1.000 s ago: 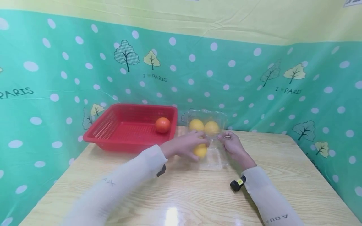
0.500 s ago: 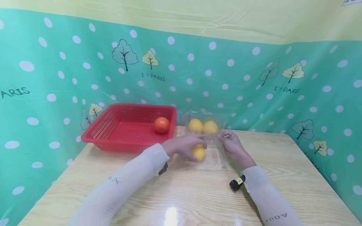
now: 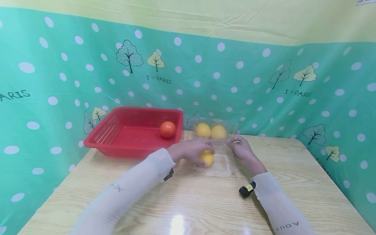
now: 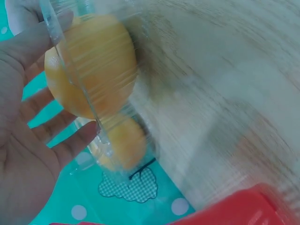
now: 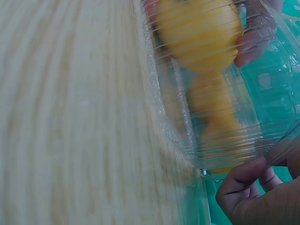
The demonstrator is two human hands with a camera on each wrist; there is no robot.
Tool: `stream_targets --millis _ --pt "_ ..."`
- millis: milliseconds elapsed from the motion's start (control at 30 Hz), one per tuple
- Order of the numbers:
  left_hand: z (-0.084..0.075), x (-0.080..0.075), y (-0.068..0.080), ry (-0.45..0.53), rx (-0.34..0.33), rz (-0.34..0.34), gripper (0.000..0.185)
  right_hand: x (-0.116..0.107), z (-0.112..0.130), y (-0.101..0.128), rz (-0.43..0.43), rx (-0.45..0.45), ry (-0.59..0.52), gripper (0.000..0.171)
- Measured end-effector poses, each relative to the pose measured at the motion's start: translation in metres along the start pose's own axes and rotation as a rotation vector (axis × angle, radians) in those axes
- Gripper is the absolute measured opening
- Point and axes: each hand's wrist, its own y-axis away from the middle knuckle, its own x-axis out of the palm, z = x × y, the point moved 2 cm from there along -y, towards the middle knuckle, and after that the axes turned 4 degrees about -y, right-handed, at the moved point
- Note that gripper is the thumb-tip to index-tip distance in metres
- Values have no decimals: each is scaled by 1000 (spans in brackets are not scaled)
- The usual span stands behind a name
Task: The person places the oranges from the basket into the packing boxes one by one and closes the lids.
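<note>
A teal cloth with white dots and small trees hangs behind the pale wood table [image 3: 205,202], and I take the clear plastic clamshell box [image 3: 217,163] at the middle of that table as my landmark. My left hand [image 3: 191,151] reaches into the near half of the box from its left side, and its grip is curled round a yellow fruit [image 3: 207,157]; the left wrist view shows the fingers [image 4: 33,51] spread against that fruit [image 4: 93,65] with a clear wall of the box across it. My right hand [image 3: 242,150] is at the right edge of the box, its grip narrow, thumb and fingertips [image 5: 243,180] pinching the clear rim [image 5: 206,171]. Two more yellow fruits [image 3: 211,131] sit side by side in the far part of the box, against the cloth. Just left of the box stands a red mesh basket [image 3: 117,143], with one orange-red fruit [image 3: 167,129] in the corner of the basket nearest the box. Both forearms wear pale sleeves, and a small black device [image 3: 246,190] shows at the right wrist, near the front of the box.
</note>
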Motion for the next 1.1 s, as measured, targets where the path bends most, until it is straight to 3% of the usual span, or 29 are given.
stream_targets --millis 200,433,800,1000,1100 --pt "-1 -8 6 -21 -40 15 49 0 0 -1 2 2 -8 24" --pt "11 -34 28 -81 -69 -94 39 0 0 -1 6 -2 -4 24" --pt "60 -68 66 -101 -307 -194 35 -1 1 2 12 6 -20 23" --pt "94 -69 82 2 -484 -159 51 0 9 5 27 24 -20 22" --pt "109 -66 87 46 -530 -151 59 1 9 5 24 24 -20 22"
